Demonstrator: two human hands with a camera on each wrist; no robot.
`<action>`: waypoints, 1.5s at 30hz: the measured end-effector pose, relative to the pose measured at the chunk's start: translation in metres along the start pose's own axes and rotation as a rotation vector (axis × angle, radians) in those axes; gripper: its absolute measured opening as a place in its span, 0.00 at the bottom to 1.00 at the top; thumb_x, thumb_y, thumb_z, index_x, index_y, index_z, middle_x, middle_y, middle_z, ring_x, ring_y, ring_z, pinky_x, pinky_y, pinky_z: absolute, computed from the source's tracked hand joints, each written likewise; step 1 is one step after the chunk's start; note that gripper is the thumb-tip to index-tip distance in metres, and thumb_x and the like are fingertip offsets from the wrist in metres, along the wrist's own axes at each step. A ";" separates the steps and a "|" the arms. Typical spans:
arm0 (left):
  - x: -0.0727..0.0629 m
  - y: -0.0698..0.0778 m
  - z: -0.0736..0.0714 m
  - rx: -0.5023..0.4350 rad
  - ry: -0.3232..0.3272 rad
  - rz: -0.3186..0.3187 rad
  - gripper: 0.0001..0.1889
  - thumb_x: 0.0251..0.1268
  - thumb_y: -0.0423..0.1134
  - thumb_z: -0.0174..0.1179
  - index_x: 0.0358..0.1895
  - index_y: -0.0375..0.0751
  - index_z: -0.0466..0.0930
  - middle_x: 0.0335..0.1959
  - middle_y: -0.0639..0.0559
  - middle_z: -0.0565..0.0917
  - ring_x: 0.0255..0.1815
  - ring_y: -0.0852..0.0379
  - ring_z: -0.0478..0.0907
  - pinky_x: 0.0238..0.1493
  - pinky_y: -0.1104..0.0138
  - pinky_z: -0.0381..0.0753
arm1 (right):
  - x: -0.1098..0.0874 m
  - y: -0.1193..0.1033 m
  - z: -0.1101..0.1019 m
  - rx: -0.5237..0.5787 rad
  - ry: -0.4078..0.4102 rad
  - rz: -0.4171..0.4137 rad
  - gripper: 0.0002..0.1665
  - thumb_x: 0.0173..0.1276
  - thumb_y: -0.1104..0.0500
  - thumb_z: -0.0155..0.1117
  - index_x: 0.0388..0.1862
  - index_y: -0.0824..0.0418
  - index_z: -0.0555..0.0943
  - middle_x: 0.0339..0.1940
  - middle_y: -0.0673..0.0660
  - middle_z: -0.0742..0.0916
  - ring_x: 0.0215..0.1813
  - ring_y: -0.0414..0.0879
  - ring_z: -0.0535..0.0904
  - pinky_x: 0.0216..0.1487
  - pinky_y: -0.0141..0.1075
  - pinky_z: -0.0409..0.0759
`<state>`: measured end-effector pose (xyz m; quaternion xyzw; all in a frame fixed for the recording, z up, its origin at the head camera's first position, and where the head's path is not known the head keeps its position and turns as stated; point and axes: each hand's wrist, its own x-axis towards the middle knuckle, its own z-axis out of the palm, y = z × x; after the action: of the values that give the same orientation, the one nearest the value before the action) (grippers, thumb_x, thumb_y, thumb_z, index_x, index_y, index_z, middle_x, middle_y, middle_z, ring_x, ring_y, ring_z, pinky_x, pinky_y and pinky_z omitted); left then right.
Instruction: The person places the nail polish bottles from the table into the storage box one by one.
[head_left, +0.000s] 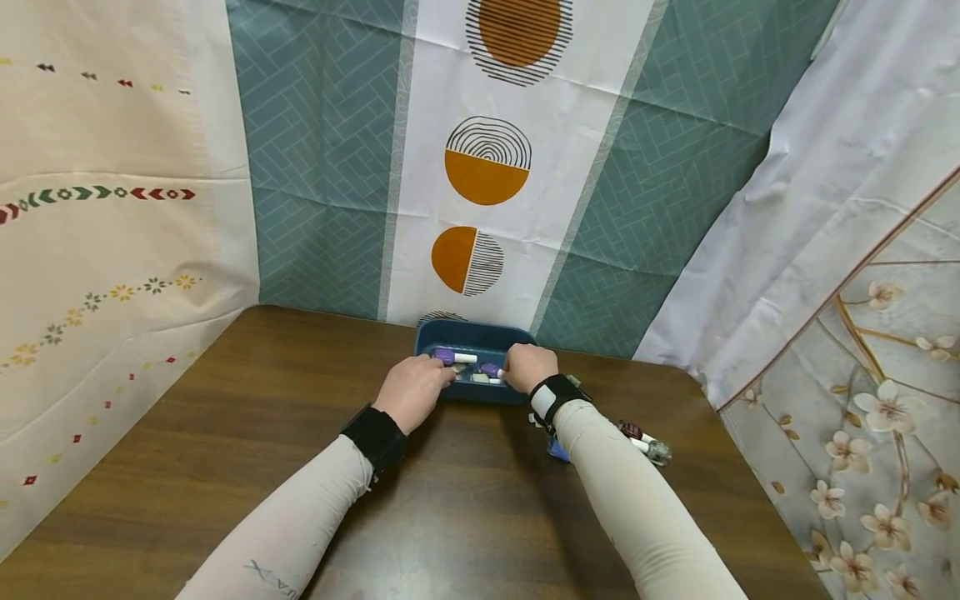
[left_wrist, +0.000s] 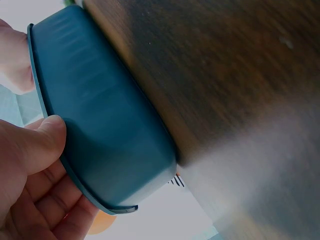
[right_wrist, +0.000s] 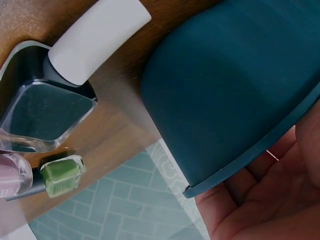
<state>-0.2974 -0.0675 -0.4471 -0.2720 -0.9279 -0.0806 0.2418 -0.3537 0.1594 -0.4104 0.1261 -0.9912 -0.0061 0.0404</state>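
A dark teal plastic bin (head_left: 480,393) stands at the back of the wooden table, with several nail polish bottles inside. One purple nail polish bottle (head_left: 444,357) with a white cap lies near my left hand (head_left: 414,390); another purple bottle (head_left: 491,369) lies near the right fingers. The left hand grips the bin's rim, its thumb (left_wrist: 52,132) on the outer wall and its fingers behind the rim. My right hand (head_left: 529,367) holds the rim toward the other end, fingers (right_wrist: 215,200) curling behind it. Its thumb is mostly out of sight.
Several more bottles lie on the table right of the bin, partly behind my right forearm: a dark one (right_wrist: 47,117) with a white cap, a green one (right_wrist: 62,175), a pink one (right_wrist: 14,175) and a blue one (head_left: 557,450). Patterned curtains (head_left: 322,167) hang behind the table.
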 end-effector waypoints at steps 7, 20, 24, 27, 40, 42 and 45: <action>0.000 0.000 0.001 0.003 0.010 0.005 0.08 0.69 0.35 0.70 0.48 0.47 0.92 0.39 0.52 0.90 0.38 0.53 0.83 0.46 0.60 0.84 | 0.000 0.001 0.000 0.019 -0.016 0.008 0.06 0.67 0.51 0.77 0.31 0.50 0.93 0.26 0.46 0.90 0.34 0.46 0.86 0.40 0.49 0.85; 0.000 0.003 0.002 -0.023 0.070 0.014 0.07 0.66 0.36 0.71 0.45 0.47 0.92 0.36 0.52 0.89 0.37 0.52 0.83 0.43 0.59 0.84 | -0.005 0.002 -0.001 0.048 -0.023 -0.014 0.04 0.68 0.53 0.76 0.38 0.51 0.94 0.28 0.47 0.90 0.33 0.45 0.85 0.40 0.49 0.85; 0.000 0.003 0.002 -0.024 0.060 0.015 0.07 0.67 0.36 0.71 0.46 0.46 0.92 0.36 0.52 0.89 0.36 0.52 0.83 0.43 0.59 0.84 | -0.007 0.003 -0.001 0.054 -0.008 -0.020 0.05 0.68 0.53 0.76 0.39 0.50 0.94 0.29 0.47 0.90 0.33 0.45 0.85 0.39 0.48 0.84; 0.000 0.003 0.001 -0.025 0.044 0.013 0.07 0.68 0.36 0.71 0.47 0.46 0.92 0.37 0.51 0.90 0.37 0.51 0.83 0.44 0.59 0.84 | -0.008 0.004 0.000 0.062 0.025 -0.030 0.04 0.68 0.53 0.75 0.37 0.50 0.93 0.29 0.47 0.90 0.32 0.45 0.85 0.38 0.47 0.84; 0.002 0.001 0.001 -0.005 -0.014 -0.001 0.10 0.68 0.34 0.70 0.50 0.48 0.92 0.40 0.52 0.90 0.39 0.52 0.82 0.48 0.60 0.84 | -0.018 0.012 0.008 0.068 0.206 -0.100 0.14 0.73 0.49 0.71 0.52 0.53 0.90 0.45 0.53 0.90 0.47 0.51 0.87 0.44 0.49 0.86; 0.002 0.000 0.001 -0.004 -0.013 -0.001 0.10 0.68 0.34 0.70 0.50 0.48 0.92 0.40 0.53 0.90 0.39 0.53 0.82 0.47 0.61 0.84 | -0.022 0.013 0.007 0.073 0.218 -0.113 0.17 0.74 0.48 0.70 0.56 0.54 0.89 0.49 0.55 0.90 0.52 0.53 0.86 0.47 0.51 0.86; 0.002 -0.001 0.000 -0.005 -0.008 -0.003 0.10 0.68 0.34 0.71 0.49 0.48 0.92 0.39 0.53 0.90 0.38 0.53 0.83 0.47 0.61 0.84 | -0.028 0.014 0.007 0.077 0.238 -0.148 0.22 0.75 0.48 0.69 0.62 0.55 0.86 0.55 0.56 0.89 0.59 0.55 0.83 0.52 0.52 0.85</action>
<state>-0.2989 -0.0674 -0.4462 -0.2717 -0.9291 -0.0823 0.2371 -0.3311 0.1803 -0.4191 0.2003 -0.9668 0.0439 0.1524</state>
